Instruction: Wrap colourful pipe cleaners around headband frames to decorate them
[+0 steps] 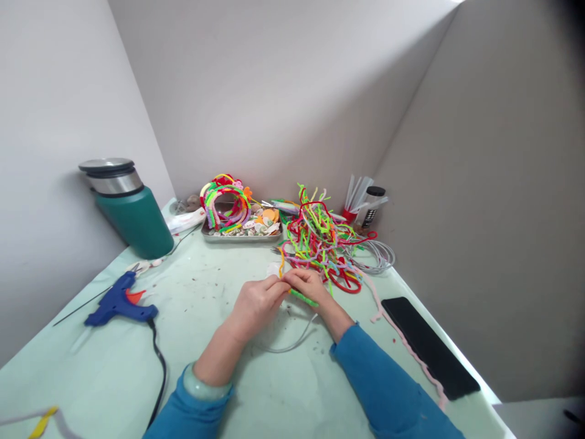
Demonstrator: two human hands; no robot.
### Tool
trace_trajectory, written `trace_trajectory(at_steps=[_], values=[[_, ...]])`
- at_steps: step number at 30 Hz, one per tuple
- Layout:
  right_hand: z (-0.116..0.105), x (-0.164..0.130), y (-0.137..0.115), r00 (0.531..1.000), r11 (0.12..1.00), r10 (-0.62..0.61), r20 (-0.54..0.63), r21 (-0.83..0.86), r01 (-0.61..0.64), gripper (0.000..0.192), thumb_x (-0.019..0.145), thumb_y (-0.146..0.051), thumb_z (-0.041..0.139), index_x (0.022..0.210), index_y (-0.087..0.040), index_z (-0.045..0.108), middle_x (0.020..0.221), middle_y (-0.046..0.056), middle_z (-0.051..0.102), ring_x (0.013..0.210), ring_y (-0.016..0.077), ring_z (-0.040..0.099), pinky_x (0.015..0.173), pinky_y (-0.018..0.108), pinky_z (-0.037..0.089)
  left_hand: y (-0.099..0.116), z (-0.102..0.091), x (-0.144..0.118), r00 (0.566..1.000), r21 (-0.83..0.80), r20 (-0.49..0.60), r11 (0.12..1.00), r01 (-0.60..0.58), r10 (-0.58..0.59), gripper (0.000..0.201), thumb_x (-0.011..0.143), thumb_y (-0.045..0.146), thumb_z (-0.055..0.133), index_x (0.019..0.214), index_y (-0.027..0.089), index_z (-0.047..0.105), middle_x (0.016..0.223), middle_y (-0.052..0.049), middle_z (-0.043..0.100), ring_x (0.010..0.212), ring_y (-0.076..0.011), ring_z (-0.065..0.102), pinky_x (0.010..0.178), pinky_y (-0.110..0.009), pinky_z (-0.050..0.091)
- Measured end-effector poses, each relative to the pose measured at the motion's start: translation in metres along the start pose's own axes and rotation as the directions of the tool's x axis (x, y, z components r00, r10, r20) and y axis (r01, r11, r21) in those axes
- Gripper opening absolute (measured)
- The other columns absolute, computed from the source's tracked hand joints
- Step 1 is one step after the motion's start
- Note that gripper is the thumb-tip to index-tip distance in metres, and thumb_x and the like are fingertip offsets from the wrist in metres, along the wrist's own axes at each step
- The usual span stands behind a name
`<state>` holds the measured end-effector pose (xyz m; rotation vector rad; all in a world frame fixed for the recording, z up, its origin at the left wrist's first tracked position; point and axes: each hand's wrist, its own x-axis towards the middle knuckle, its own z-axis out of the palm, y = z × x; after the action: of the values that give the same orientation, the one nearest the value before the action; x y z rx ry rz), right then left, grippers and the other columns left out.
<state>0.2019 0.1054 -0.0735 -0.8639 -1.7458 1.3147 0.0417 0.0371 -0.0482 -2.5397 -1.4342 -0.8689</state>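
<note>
My left hand (258, 305) and my right hand (311, 286) meet over the table, fingertips pinched together. Between them is a pipe cleaner; its yellow-orange end (281, 265) sticks up past my fingers. A green fuzzy length (304, 298) runs out below my right hand. Under the hands curves a thin grey wire (292, 346); whether it joins the green length is hard to see. Just beyond my fingers lies a tangled heap of coloured pipe cleaners (320, 235). The exact grip point is covered by my fingers.
At left are a blue glue gun (121, 305) with a black cord and a green bottle (137, 219). A metal tray (242, 238) holds colourful wrapped hoops (226, 204). Coiled grey wire (381, 256), a black phone-like slab (429, 347) and a pink strand (411, 347) lie right.
</note>
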Motion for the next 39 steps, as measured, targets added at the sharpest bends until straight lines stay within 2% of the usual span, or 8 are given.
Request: trace_trajectory(at_steps=[7, 11, 14, 17, 24, 29, 34, 39], values=[[-0.005, -0.001, 0.006, 0.991, 0.996, 0.087, 0.106, 0.018, -0.089, 0.046, 0.081, -0.051, 0.049, 0.067, -0.011, 0.066, 0.055, 0.002, 0.059, 0.053, 0.0122, 0.052, 0.051, 0.023, 0.039, 0.000, 0.001, 0.000, 0.996, -0.120, -0.088, 0.992, -0.029, 0.019, 0.023, 0.088, 0.024, 0.041, 0.092, 0.018, 0.063, 0.078, -0.004, 0.063, 0.068, -0.0105, 0.058, 0.062, -0.020, 0.043], [-0.003, -0.002, 0.000, 0.997, 0.999, -0.048, 0.063, 0.016, 0.047, 0.035, 0.079, -0.045, 0.055, 0.082, -0.014, 0.069, 0.079, 0.004, 0.067, 0.075, 0.0159, 0.060, 0.069, 0.026, 0.046, 0.000, 0.001, 0.000, 0.983, -0.121, -0.175, 0.990, -0.068, 0.046, 0.019, 0.086, 0.022, 0.045, 0.092, 0.018, 0.063, 0.080, -0.004, 0.064, 0.068, -0.0102, 0.059, 0.061, -0.020, 0.045], [-0.001, -0.002, -0.004, 0.987, 0.990, -0.137, 0.078, 0.056, 0.133, 0.028, 0.080, -0.038, 0.056, 0.096, -0.018, 0.068, 0.099, 0.005, 0.066, 0.094, 0.0181, 0.059, 0.086, 0.031, 0.043, 0.000, 0.001, 0.000, 0.976, -0.092, -0.207, 0.992, -0.087, 0.067, 0.018, 0.085, 0.022, 0.047, 0.092, 0.019, 0.062, 0.084, -0.004, 0.066, 0.070, -0.0110, 0.060, 0.062, -0.020, 0.046], [-0.002, -0.003, -0.005, 0.982, 0.985, -0.158, 0.106, 0.088, 0.149, 0.026, 0.080, -0.033, 0.058, 0.101, -0.020, 0.067, 0.105, 0.005, 0.065, 0.101, 0.0189, 0.057, 0.092, 0.033, 0.040, 0.002, 0.001, 0.000, 0.975, -0.089, -0.208, 0.991, -0.097, 0.077, 0.018, 0.085, 0.021, 0.046, 0.093, 0.019, 0.062, 0.084, -0.005, 0.066, 0.072, -0.0115, 0.061, 0.063, -0.021, 0.047], [-0.001, -0.005, -0.006, 0.961, 0.980, -0.191, 0.200, 0.093, 0.176, 0.023, 0.078, -0.036, 0.059, 0.084, -0.017, 0.071, 0.088, 0.006, 0.068, 0.087, 0.0194, 0.061, 0.082, 0.032, 0.045, 0.009, -0.001, 0.003, 0.968, -0.123, -0.228, 0.983, -0.134, 0.104, 0.016, 0.085, 0.020, 0.047, 0.089, 0.017, 0.062, 0.082, -0.005, 0.066, 0.072, -0.0121, 0.062, 0.062, -0.021, 0.048], [0.001, -0.003, -0.002, 0.979, 0.982, -0.172, 0.105, 0.094, 0.163, 0.025, 0.077, -0.035, 0.061, 0.093, -0.018, 0.069, 0.096, 0.006, 0.067, 0.092, 0.0190, 0.059, 0.086, 0.033, 0.043, 0.006, 0.001, 0.002, 0.976, -0.129, -0.201, 0.986, -0.106, 0.078, 0.018, 0.085, 0.020, 0.046, 0.092, 0.017, 0.062, 0.085, -0.006, 0.066, 0.076, -0.0127, 0.062, 0.065, -0.022, 0.048], [0.001, -0.005, -0.008, 0.974, 0.988, -0.127, 0.187, 0.108, 0.108, 0.032, 0.074, -0.043, 0.062, 0.087, -0.015, 0.070, 0.087, 0.006, 0.067, 0.083, 0.0187, 0.059, 0.078, 0.031, 0.044, 0.005, 0.002, 0.000, 0.981, -0.144, -0.186, 0.986, -0.089, 0.062, 0.019, 0.086, 0.021, 0.045, 0.090, 0.017, 0.063, 0.080, -0.005, 0.064, 0.071, -0.0117, 0.059, 0.064, -0.021, 0.046], [0.001, -0.008, -0.017, 0.969, 0.997, -0.070, 0.239, 0.034, 0.063, 0.032, 0.074, -0.043, 0.062, 0.079, -0.013, 0.070, 0.073, 0.002, 0.063, 0.067, 0.0143, 0.055, 0.064, 0.026, 0.043, 0.003, 0.000, 0.001, 0.978, -0.244, -0.201, 0.970, -0.002, -0.048, 0.020, 0.085, 0.020, 0.045, 0.093, 0.016, 0.063, 0.075, -0.005, 0.061, 0.068, -0.0114, 0.056, 0.061, -0.021, 0.044]])
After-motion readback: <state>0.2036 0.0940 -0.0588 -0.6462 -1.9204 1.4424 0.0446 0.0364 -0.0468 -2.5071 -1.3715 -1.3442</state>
